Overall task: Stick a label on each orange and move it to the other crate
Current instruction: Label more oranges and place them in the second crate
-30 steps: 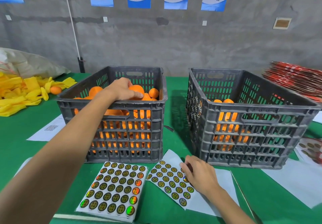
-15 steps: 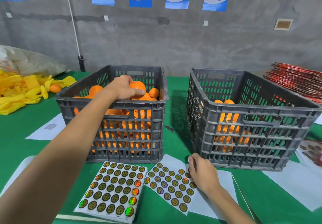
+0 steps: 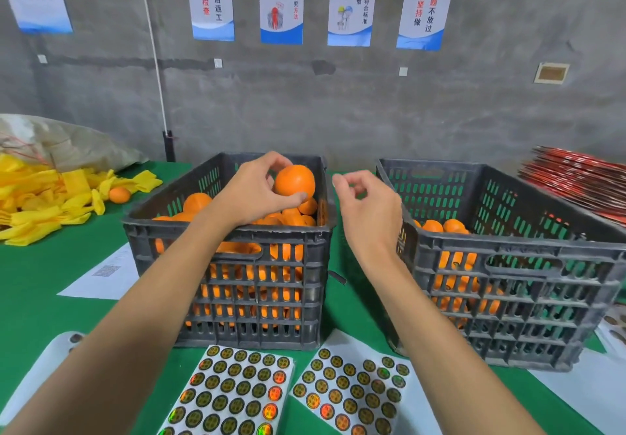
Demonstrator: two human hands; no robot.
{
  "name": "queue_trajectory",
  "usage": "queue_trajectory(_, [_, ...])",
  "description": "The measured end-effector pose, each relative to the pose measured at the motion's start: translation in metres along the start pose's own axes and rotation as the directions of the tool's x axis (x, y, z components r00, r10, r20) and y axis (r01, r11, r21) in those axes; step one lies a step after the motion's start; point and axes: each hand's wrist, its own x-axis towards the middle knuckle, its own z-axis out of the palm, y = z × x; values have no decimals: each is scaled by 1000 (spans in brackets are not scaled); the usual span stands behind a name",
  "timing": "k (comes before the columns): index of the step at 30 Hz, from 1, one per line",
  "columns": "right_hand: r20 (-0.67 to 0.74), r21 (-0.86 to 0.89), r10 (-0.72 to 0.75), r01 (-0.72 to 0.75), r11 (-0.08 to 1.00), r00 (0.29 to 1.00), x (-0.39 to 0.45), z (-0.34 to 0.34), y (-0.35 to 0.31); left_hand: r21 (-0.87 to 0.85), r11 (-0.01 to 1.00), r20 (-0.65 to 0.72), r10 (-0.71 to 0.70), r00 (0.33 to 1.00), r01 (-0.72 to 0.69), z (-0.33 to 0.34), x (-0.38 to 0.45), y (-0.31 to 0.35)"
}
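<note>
My left hand [image 3: 250, 191] grips one orange [image 3: 294, 180] and holds it up over the far right corner of the left crate [image 3: 223, 235], which is piled with oranges. My right hand [image 3: 369, 211] is raised between the two crates, close to the right of that orange. Its thumb and forefinger are pinched together on a small label that is barely visible. The right crate [image 3: 508, 248] holds a lower layer of oranges [image 3: 443, 226]. Two label sheets [image 3: 233, 390] [image 3: 352, 390] lie on the green table in front of the crates.
Yellow foam nets [image 3: 40, 197] and a loose orange [image 3: 119, 195] lie at the far left. A white paper [image 3: 105, 275] sits left of the left crate. A red stack [image 3: 582, 180] is at the back right, and a concrete wall stands behind.
My left hand has lifted an orange out of the pile. My right hand has left the label sheet and risen between the crates toward the orange.
</note>
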Motion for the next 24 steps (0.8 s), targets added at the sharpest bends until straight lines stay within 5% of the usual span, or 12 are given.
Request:
queue_trajectory(8, [109,41,-50,46,998,993,14,29,-20,-22,991,-55,130,990,-131,-2,-3,7])
queue_trajectory(15, [248,-204,-288,340,918,925,2,21,-15,30,992,-60,121,991,-120,-1,0,9])
queue_trajectory(24, [137,-125,-111,128,984,984,7,28,-21,-144,955,-110,243,964,-258,-2,-4,18])
